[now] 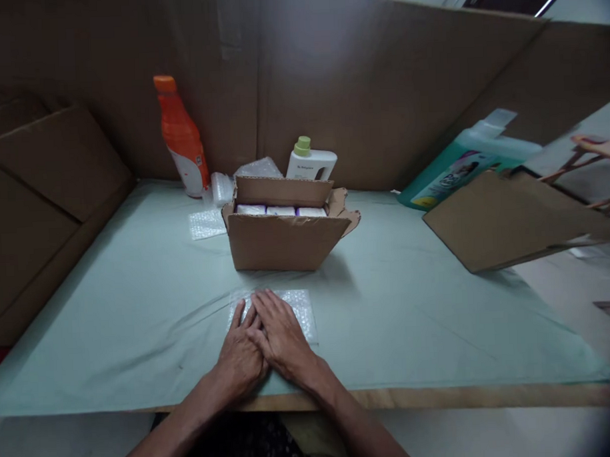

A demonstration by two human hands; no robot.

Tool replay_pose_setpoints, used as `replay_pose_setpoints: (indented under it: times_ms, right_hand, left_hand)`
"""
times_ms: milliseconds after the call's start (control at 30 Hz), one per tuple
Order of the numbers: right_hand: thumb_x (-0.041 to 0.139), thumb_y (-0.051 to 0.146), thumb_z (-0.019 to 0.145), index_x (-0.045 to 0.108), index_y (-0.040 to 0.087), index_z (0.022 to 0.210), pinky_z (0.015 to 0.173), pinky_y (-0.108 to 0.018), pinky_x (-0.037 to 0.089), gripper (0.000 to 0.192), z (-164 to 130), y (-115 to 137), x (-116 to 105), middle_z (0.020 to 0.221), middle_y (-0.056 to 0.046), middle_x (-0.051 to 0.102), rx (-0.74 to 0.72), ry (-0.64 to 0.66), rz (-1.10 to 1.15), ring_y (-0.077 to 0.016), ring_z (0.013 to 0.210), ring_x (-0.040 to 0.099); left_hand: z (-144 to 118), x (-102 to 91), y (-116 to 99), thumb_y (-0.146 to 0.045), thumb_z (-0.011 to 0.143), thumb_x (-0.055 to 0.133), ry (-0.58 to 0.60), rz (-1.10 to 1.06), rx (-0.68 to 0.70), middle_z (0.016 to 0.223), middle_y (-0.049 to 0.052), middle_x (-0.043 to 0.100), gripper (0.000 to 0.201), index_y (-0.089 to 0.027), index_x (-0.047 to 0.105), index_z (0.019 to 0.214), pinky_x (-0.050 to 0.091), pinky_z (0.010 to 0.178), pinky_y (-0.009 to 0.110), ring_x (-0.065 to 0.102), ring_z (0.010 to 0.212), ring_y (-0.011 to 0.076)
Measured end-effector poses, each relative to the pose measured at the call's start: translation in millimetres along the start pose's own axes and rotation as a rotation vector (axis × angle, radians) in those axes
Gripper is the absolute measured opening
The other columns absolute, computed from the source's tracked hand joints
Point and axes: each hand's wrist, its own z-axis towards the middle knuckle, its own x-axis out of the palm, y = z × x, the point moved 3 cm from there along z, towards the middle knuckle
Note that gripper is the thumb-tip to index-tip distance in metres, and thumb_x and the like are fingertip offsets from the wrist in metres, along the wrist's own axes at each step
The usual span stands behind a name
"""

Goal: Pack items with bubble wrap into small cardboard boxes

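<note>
My left hand (241, 354) and my right hand (279, 333) lie flat, palms down, side by side on a sheet of bubble wrap (302, 308) near the table's front edge. The right hand partly overlaps the left. Neither hand grips anything. Just beyond the sheet stands an open cardboard box (285, 239) with its flaps up; white packets (280, 210) lie in a row inside it.
The table is covered in pale green paper (137, 294). Behind the box stand an orange bottle (182, 136), a white bottle with a green cap (310, 163) and another bubble wrap piece (207, 224). A teal jug (463, 163) and flat cardboard (515, 218) lie at the right. Cardboard walls surround the table.
</note>
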Motion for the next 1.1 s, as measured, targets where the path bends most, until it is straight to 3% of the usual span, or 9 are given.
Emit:
replay_pose_setpoints:
  times_ms: [100,200,400,500,600,733,833,1000,1100]
  right_hand:
    - [0.052,0.039,0.098,0.04,0.012,0.153,0.12,-0.049,0.029,0.063,-13,-22,5,0.159,-0.014,0.041,0.061,0.062,-0.078,-0.0286,0.149,0.033]
    - [0.047,0.04,0.1,0.041,0.015,0.153,0.12,-0.052,0.024,0.059,-39,-53,0,0.159,-0.013,0.042,0.112,0.008,-0.174,-0.0284,0.149,0.033]
    - [0.041,0.035,0.102,0.059,0.016,0.133,0.102,-0.047,0.042,0.041,-62,-80,-25,0.13,-0.015,0.067,0.27,-0.376,-0.176,-0.0281,0.122,0.058]
    - [0.053,0.038,0.095,0.069,0.017,0.106,0.097,-0.048,0.042,0.028,-51,-77,-28,0.115,-0.016,0.071,0.353,-0.46,-0.085,-0.0307,0.111,0.06]
    - [0.061,0.039,0.088,0.065,0.02,0.084,0.096,-0.049,0.042,0.02,-38,-72,-24,0.111,-0.015,0.071,0.396,-0.513,0.101,-0.0309,0.107,0.06]
    - [0.059,0.036,0.089,0.061,0.021,0.086,0.082,-0.038,0.05,0.016,-34,-61,-22,0.089,-0.007,0.072,0.377,-0.569,0.267,-0.0234,0.085,0.065]
    - [0.057,0.036,0.091,0.06,0.022,0.088,0.073,-0.03,0.053,0.015,-40,-47,-27,0.083,-0.004,0.071,0.329,-0.586,0.398,-0.0188,0.077,0.066]
    - [0.058,0.044,0.093,0.057,0.022,0.086,0.079,-0.029,0.056,0.023,-56,-23,-46,0.093,-0.007,0.073,0.268,-0.625,0.586,-0.0187,0.086,0.07]
    - [0.067,0.047,0.088,0.058,0.022,0.084,0.079,-0.03,0.056,0.027,-64,-19,-55,0.095,-0.008,0.073,0.286,-0.653,0.773,-0.0196,0.088,0.07]
  left_hand:
    - [0,-1.5,1,-0.046,0.097,0.049,0.052,0.0,-0.007,0.161,0.011,0.038,0.062,-0.022,0.04,0.153,0.005,0.124,0.051,0.027,0.151,0.0309]
    - [-1,-4.2,2,-0.052,0.098,0.046,0.096,-0.02,-0.026,0.162,0.012,0.036,0.06,-0.024,0.043,0.151,0.01,0.123,0.053,0.026,0.152,0.0313]
    - [0,-7.9,-1,-0.049,0.095,0.055,0.082,-0.064,-0.043,0.161,0.016,0.036,0.062,-0.021,0.045,0.15,0.014,0.122,0.058,0.027,0.151,0.0345]
    - [0,-8.5,-2,-0.047,0.095,0.056,0.059,-0.096,-0.055,0.16,0.016,0.038,0.06,-0.021,0.047,0.148,0.015,0.123,0.058,0.027,0.151,0.0339]
    - [-2,-8.5,1,-0.043,0.096,0.055,0.001,-0.177,-0.066,0.159,0.016,0.039,0.053,-0.022,0.051,0.145,0.02,0.122,0.059,0.028,0.151,0.0332]
    - [-12,-14.3,25,-0.033,0.096,0.051,-0.294,-0.384,-0.289,0.159,0.018,0.038,0.051,-0.018,0.048,0.145,0.031,0.119,0.056,0.031,0.15,0.0315]
    - [-24,-16.6,45,-0.034,0.09,0.058,-0.431,-0.614,-0.513,0.154,0.021,0.043,0.067,-0.016,0.036,0.151,0.033,0.118,0.056,0.039,0.145,0.0326]
    - [-29,-16.6,57,-0.046,0.076,0.07,-0.389,-1.154,-0.701,0.152,0.028,0.042,0.106,-0.01,0.013,0.157,0.037,0.115,0.052,0.048,0.139,0.0344]
    - [-27,-24.6,49,-0.048,0.069,0.075,-0.271,-1.369,-0.689,0.143,0.025,0.054,0.11,-0.007,0.021,0.155,0.043,0.11,0.046,0.057,0.128,0.0325]
